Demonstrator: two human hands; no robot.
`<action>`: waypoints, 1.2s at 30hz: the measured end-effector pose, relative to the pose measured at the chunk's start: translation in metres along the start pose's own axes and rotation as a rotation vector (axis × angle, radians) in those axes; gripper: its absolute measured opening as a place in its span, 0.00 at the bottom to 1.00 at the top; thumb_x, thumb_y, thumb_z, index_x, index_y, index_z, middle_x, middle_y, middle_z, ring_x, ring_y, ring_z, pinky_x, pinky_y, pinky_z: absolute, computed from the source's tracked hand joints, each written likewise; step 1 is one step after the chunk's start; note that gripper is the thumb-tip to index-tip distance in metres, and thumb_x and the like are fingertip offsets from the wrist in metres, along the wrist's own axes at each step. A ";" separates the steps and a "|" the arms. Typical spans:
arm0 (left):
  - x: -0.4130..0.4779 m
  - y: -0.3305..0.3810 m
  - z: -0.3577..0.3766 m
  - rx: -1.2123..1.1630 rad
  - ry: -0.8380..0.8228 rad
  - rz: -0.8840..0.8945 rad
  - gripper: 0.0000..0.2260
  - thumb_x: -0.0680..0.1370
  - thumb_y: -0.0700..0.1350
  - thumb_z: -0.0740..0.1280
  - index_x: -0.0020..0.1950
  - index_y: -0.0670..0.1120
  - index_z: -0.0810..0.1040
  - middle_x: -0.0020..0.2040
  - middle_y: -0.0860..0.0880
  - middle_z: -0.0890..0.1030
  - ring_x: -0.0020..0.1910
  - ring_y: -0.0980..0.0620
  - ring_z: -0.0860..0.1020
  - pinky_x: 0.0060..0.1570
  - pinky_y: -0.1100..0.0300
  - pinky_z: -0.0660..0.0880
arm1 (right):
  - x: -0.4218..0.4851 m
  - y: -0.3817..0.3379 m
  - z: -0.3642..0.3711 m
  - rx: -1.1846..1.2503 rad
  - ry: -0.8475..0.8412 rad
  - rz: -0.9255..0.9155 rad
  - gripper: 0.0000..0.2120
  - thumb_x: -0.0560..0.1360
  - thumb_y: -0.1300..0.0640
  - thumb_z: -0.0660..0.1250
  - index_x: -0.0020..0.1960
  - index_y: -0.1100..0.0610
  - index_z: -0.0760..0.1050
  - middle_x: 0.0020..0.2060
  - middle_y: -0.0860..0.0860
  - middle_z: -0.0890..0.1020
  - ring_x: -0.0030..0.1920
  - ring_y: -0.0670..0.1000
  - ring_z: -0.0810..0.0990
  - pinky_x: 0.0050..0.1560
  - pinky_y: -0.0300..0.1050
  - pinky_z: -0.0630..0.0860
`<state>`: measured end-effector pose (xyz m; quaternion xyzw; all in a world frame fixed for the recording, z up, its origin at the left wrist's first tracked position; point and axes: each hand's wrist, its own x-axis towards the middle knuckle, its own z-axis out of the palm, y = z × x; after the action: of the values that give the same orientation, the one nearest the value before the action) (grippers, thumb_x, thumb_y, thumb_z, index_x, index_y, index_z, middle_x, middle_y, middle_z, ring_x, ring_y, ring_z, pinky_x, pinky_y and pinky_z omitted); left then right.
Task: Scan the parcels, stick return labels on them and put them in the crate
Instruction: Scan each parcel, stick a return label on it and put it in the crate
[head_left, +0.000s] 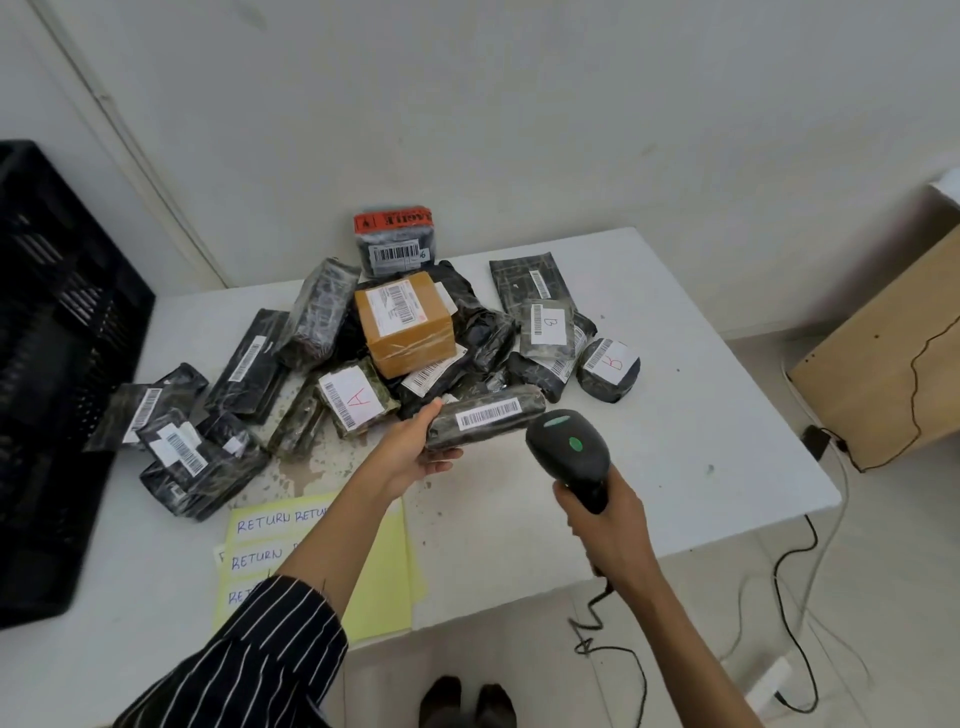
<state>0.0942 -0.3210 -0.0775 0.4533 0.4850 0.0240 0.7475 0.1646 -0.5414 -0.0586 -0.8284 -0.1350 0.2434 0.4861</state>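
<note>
Left hand (415, 447) holds a parcel (485, 421) just before the pile (405, 322); right hand (608, 525) grips the scanner (569, 452) beside it. Labels (260, 540) lie near the front edge, crate (52, 364) at left; the worktop (701, 415) offers room on its right side.

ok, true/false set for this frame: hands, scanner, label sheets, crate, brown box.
1. The right hand grips the scanner by its handle. True.
2. The left hand is empty. False: it holds a long black parcel, barcode up.
3. The RETURN label sheets lie on the table, under the left forearm. True.
4. The black crate stands at the table's right end. False: it is at the left.
5. The brown box is inside the crate. False: it sits on the pile of parcels on the table.
</note>
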 end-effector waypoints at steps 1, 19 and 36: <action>0.001 0.001 0.000 -0.002 0.001 0.002 0.15 0.79 0.54 0.62 0.50 0.43 0.79 0.41 0.43 0.82 0.38 0.48 0.80 0.41 0.56 0.75 | -0.008 -0.005 0.002 0.034 -0.015 0.006 0.06 0.73 0.58 0.69 0.44 0.52 0.72 0.32 0.49 0.78 0.31 0.48 0.74 0.31 0.40 0.70; 0.011 -0.010 0.006 0.041 -0.001 0.025 0.16 0.79 0.57 0.61 0.51 0.45 0.79 0.43 0.45 0.83 0.39 0.49 0.81 0.41 0.58 0.75 | -0.055 -0.020 0.017 0.022 -0.081 0.033 0.07 0.74 0.56 0.67 0.42 0.60 0.74 0.34 0.61 0.80 0.31 0.49 0.75 0.26 0.34 0.70; 0.003 -0.075 -0.007 0.076 0.012 -0.058 0.23 0.79 0.56 0.61 0.63 0.38 0.70 0.52 0.37 0.80 0.33 0.45 0.81 0.32 0.57 0.79 | 0.082 0.079 0.014 -0.987 0.171 -0.139 0.17 0.74 0.55 0.68 0.53 0.67 0.69 0.44 0.64 0.78 0.44 0.64 0.76 0.42 0.52 0.67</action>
<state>0.0604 -0.3584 -0.1331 0.4670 0.5031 -0.0135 0.7271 0.2258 -0.5321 -0.1555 -0.9655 -0.2485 0.0490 0.0607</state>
